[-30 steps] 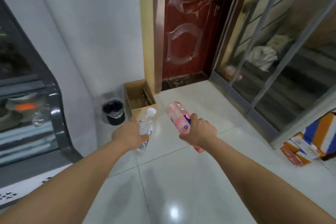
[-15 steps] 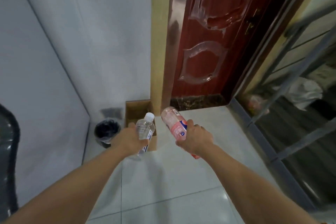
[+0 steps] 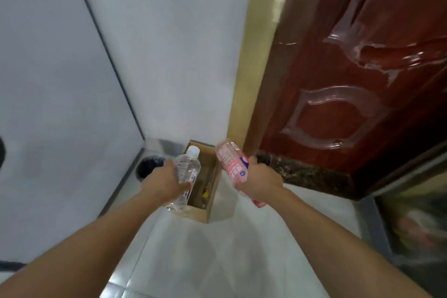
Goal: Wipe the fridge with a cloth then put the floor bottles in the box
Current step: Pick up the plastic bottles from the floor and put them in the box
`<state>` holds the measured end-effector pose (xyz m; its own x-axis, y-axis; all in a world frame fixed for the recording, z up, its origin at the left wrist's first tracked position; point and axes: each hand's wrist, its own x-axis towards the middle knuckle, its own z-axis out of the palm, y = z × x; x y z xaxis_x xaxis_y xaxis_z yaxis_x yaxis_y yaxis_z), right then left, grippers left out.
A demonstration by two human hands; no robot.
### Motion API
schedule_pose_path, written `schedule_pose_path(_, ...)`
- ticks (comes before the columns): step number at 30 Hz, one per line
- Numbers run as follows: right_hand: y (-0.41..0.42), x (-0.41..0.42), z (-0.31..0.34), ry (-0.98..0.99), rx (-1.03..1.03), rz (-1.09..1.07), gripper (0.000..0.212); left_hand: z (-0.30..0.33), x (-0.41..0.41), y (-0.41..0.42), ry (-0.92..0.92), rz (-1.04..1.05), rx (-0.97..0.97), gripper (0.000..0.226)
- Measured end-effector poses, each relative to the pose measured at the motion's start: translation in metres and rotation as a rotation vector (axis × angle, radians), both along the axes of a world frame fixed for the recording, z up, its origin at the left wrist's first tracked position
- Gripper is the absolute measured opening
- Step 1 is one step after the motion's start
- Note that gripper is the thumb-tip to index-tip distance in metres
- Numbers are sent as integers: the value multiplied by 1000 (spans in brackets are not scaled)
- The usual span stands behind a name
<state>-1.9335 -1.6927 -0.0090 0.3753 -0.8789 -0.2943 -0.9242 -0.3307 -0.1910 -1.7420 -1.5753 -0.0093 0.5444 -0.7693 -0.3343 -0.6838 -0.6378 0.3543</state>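
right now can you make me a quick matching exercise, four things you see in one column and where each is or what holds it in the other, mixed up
Things:
1. clear bottle
2. pink bottle
3. cardboard box
4. black bin

Places:
a. in the right hand
b. in the wall corner, left of the box
c. in the left hand
d. on the floor beside the door frame

Pairs: 1-c, 2-a, 3-d, 4-b

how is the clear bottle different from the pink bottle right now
The clear bottle shows a white cap at its far end; the pink bottle shows a barcoded end there. The left hand grips the clear bottle over the box; the right hand grips the pink bottle beside it. Both are plastic, tilted away.
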Motion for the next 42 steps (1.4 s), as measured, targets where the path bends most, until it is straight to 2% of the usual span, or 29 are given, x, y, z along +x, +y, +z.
schedule_pose_path(6,-76,17,-20,1,82,181,65,-17,-20,-42,-10,171,62,62)
schedule_pose_path(12,-146,68,-54,-40,190,351,69,-58,5,-89,47,357,81,65)
schedule_pose_path(18,-206,124,-97,81,208,483,77,-105,32,-136,129,523,100,66)
schedule_pose_path(23,-238,164,-123,160,267,592,68,-130,45,-160,206,678,144,70)
schedule_pose_path(29,-271,207,-162,235,296,745,68,-166,51,-183,289,898,180,75)
schedule_pose_path(36,-305,242,-248,349,351,909,73,-247,49,-227,364,1097,192,66)
schedule_pose_path(42,-324,257,-364,376,438,844,71,-361,63,-255,445,1239,137,68)
